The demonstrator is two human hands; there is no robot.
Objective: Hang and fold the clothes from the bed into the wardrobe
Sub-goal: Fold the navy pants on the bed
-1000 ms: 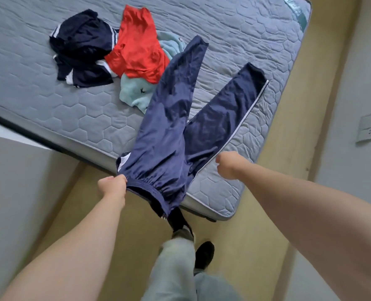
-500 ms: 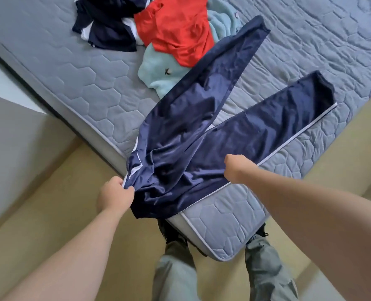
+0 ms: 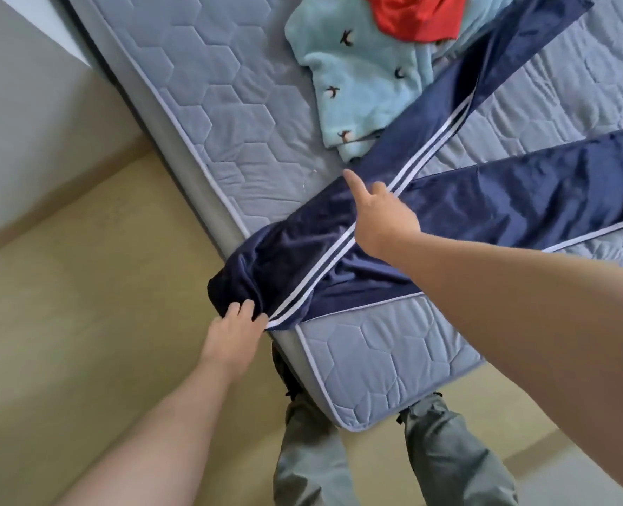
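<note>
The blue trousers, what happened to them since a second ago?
The navy trousers came down from mid-air and lie spread on the mattress. The right hand let go, one finger pointing above them. The left hand still grips the waistband. The light blue top and red garment stayed put.

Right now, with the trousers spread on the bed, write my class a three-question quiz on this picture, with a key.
1. What motif marks the light blue fleece?
2. True or false: the red garment lies partly on that fleece.
3. Which hand has a grip on the waistband of the navy trousers? A. left B. right C. neither

Key: 1. small dark birds; 2. true; 3. A, the left hand.
</note>
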